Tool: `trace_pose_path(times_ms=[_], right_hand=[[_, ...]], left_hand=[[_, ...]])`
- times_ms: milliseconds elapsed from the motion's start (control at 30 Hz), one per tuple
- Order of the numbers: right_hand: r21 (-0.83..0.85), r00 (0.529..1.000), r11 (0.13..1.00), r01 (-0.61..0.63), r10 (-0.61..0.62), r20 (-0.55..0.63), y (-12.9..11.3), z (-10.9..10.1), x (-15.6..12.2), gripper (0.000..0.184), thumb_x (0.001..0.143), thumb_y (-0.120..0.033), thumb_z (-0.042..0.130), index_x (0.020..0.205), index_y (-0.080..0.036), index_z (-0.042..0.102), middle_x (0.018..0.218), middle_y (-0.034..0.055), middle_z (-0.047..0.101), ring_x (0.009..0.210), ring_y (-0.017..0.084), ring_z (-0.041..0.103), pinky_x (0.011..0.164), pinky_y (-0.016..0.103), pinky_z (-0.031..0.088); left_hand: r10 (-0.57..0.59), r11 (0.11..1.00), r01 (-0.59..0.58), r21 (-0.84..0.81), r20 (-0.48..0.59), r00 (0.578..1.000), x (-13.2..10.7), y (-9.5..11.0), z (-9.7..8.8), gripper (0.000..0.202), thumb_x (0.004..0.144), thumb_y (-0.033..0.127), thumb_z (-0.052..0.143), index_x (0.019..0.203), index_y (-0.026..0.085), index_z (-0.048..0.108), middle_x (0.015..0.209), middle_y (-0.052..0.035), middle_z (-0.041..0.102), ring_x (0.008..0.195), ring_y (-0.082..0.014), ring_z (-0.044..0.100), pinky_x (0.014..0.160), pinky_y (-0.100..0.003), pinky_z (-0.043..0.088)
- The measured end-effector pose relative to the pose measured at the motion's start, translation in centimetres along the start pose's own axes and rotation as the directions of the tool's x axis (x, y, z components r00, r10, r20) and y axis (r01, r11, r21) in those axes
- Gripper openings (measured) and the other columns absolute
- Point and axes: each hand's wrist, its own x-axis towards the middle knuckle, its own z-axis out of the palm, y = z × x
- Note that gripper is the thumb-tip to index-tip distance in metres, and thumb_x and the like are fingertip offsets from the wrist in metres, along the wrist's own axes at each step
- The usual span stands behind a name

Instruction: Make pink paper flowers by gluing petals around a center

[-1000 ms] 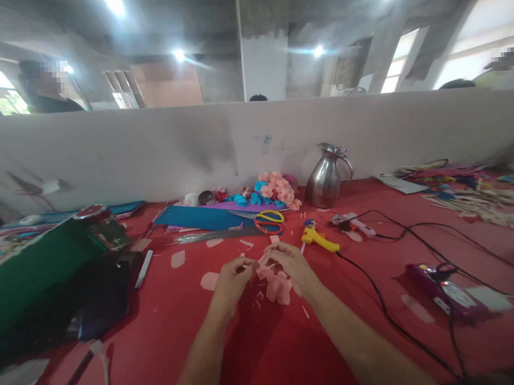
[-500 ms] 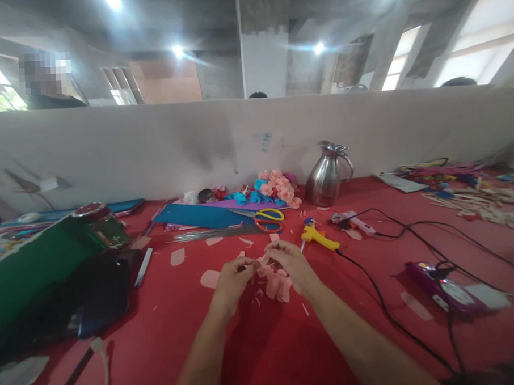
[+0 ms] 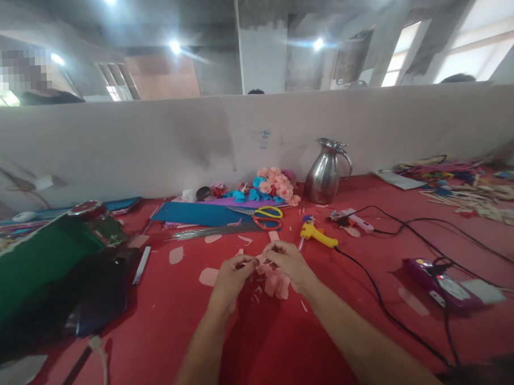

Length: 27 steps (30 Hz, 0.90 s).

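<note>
Left hand (image 3: 231,276) and right hand (image 3: 290,261) meet fingertip to fingertip, both pinched on the pink paper (image 3: 278,283) just over the near-centre tabletop (image 3: 263,340), likely so its petals hang free; glue gun (image 3: 316,235) and scissors (image 3: 264,216) lie just beyond, in reach.

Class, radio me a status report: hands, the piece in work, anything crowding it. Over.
Left hand and right hand both pinching pink paper petals. Petals over red table. Yellow glue gun near, not touching.
</note>
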Motion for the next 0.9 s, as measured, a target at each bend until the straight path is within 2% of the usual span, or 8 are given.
trace_pose_path(times_ms=[133,200,267,333,433,567,733,900], right_hand=[[0.021,1.0,1.0,-0.006,0.006,-0.008,-0.2,-0.2,0.0,0.008,0.061,-0.024,0.058,0.066,-0.018,0.057,0.061,-0.0024,0.058,0.058,0.011,0.055,0.055,0.022,0.038],[0.096,1.0,0.995,0.007,-0.004,-0.031,-0.2,-0.2,-0.1,0.013,0.064,-0.03,0.058,0.072,-0.02,0.057,0.067,-0.0023,0.059,0.061,0.012,0.056,0.057,0.023,0.039],[0.173,0.999,0.985,0.017,-0.011,-0.035,-0.1,0.0,-0.3,0.016,0.067,-0.033,0.057,0.076,-0.021,0.057,0.074,-0.0013,0.061,0.064,0.012,0.057,0.058,0.023,0.04],[0.206,1.0,0.979,0.008,-0.012,0.021,0.4,0.5,-0.6,0.016,0.066,-0.032,0.059,0.077,-0.02,0.057,0.077,-0.0003,0.062,0.064,0.012,0.056,0.059,0.023,0.041],[0.183,0.985,0.982,0.036,-0.066,0.162,1.5,1.6,-1.1,0.021,0.064,-0.028,0.065,0.082,-0.019,0.06,0.078,0.0008,0.063,0.071,0.014,0.057,0.066,0.026,0.044],[0.166,0.972,0.982,0.091,-0.123,0.199,2.2,2.5,-1.5,0.027,0.067,-0.039,0.069,0.082,-0.018,0.062,0.076,0.0012,0.063,0.074,0.016,0.059,0.075,0.03,0.046],[0.192,0.975,0.98,0.045,-0.085,0.208,1.6,2.2,-1.6,0.032,0.067,-0.049,0.068,0.076,-0.019,0.06,0.07,-0.0002,0.061,0.063,0.013,0.057,0.066,0.026,0.046],[0.132,0.982,0.99,0.046,-0.069,0.175,1.3,1.9,-1.7,0.031,0.067,-0.048,0.067,0.075,-0.019,0.061,0.065,-0.0014,0.059,0.06,0.013,0.055,0.061,0.025,0.044]], left_hand=[[-0.023,0.999,0.022,-0.045,-0.021,1.0,0.0,0.0,0.0,0.014,0.062,0.03,0.069,0.061,0.016,0.068,0.049,0.0029,0.054,0.048,-0.0083,0.044,0.051,-0.021,0.033],[-0.042,0.987,0.035,-0.155,-0.042,0.998,-0.1,0.1,0.1,0.014,0.06,0.029,0.071,0.06,0.016,0.067,0.052,0.0027,0.055,0.05,-0.0087,0.048,0.052,-0.02,0.036],[-0.064,0.942,0.042,-0.333,-0.055,0.996,-0.2,0.2,0.3,0.013,0.058,0.028,0.074,0.063,0.018,0.068,0.059,0.0017,0.061,0.057,-0.0101,0.054,0.058,-0.02,0.041],[-0.076,0.868,0.04,-0.495,-0.053,0.996,-0.2,0.2,0.6,0.016,0.056,0.026,0.076,0.069,0.019,0.07,0.07,0.0001,0.066,0.067,-0.0119,0.058,0.065,-0.021,0.044],[-0.079,0.794,0.026,-0.608,-0.06,0.995,-0.1,-0.1,1.0,0.019,0.055,0.026,0.078,0.071,0.017,0.07,0.074,-0.0018,0.068,0.071,-0.013,0.06,0.069,-0.022,0.046],[-0.102,0.772,0.043,-0.634,-0.057,0.993,-0.1,-0.6,1.2,0.02,0.054,0.025,0.079,0.069,0.015,0.069,0.067,-0.0015,0.066,0.062,-0.0117,0.058,0.063,-0.022,0.046],[-0.073,0.806,0.031,-0.591,-0.048,0.996,0.0,-0.7,1.1,0.019,0.057,0.026,0.078,0.07,0.015,0.07,0.073,-0.0027,0.068,0.068,-0.013,0.059,0.065,-0.023,0.046],[-0.082,0.852,0.022,-0.523,-0.092,0.992,-0.1,0.0,0.4,0.022,0.053,0.026,0.079,0.073,0.018,0.072,0.074,-0.0031,0.068,0.068,-0.0125,0.058,0.064,-0.023,0.044]])
